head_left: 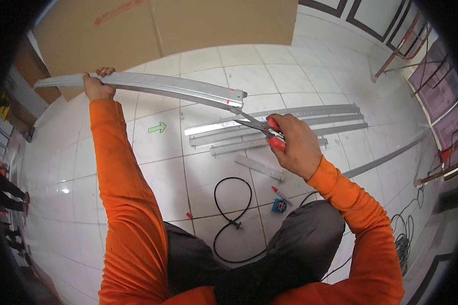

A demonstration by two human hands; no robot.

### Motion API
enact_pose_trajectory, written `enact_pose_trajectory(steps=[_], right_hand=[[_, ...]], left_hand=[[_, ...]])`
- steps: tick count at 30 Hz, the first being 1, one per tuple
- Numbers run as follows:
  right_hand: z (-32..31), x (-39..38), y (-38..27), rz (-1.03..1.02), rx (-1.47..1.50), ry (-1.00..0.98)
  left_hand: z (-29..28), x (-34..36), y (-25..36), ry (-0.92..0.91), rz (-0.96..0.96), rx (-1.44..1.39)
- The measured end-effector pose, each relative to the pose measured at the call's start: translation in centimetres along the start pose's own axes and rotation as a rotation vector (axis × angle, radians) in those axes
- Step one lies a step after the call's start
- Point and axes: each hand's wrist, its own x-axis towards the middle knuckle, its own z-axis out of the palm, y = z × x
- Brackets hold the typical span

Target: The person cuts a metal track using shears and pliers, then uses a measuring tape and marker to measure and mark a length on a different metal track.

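Note:
My left hand (99,87) is wrapped around a long silvery metal channel (173,87), held up off the floor and stretching from the far left toward the middle. Red marks show near its right end. In my right hand (301,147) is a pair of tin snips (259,126) with red handles. The blades are spread, and their tips are at the lower edge of the channel's right end; whether they touch the metal I cannot tell. Beneath and beyond the snips, several metal channels (310,113) lie side by side on the tiles.
A short metal piece (259,168), a red-tipped marker (281,195), a blue tape measure (279,206) and a black cable (216,195) lie before my knees. A small red cap (189,215) is left of them. Large cardboard (213,25) stands behind; a rusty metal frame (399,48) is at right.

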Motion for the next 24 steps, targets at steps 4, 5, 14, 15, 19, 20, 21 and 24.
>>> enact_pose_trajectory(steps=[4, 5, 14, 15, 19, 20, 21, 24], right_hand=[[-0.9, 1.0, -0.6, 0.055, -0.113, -0.011], [-1.0, 1.1, -0.6, 0.055, -0.113, -0.014], [-1.8, 3.2, -0.8, -0.041, -0.231, 0.103], [-1.9, 3.3, -0.7, -0.037, -0.260, 0.107], [-2.4, 3.5, -0.4, 0.051, -0.302, 0.045], [-2.2, 3.5, -0.3, 0.055, -0.298, 0.035], [-2.0, 3.5, 0.0, 0.065, -0.310, 0.043], [-0.4, 3.3, 3.2, -0.122, -0.419, 0.140]], left_hand=[[1.2, -1.4, -0.3, 0.038, 0.085, -0.001], [1.3, -1.6, -0.2, 0.041, 0.084, -0.001], [1.0, -0.5, 1.7, -0.055, 0.052, -0.125], [1.3, -0.9, 1.4, -0.049, 0.091, -0.087], [2.8, -1.9, 0.3, 0.008, 0.155, -0.053], [2.6, -1.9, 0.6, 0.016, 0.151, -0.047], [2.0, -1.4, 0.4, -0.038, 0.313, 0.136], [-4.3, 4.9, 4.7, -0.100, 1.179, 1.318]])
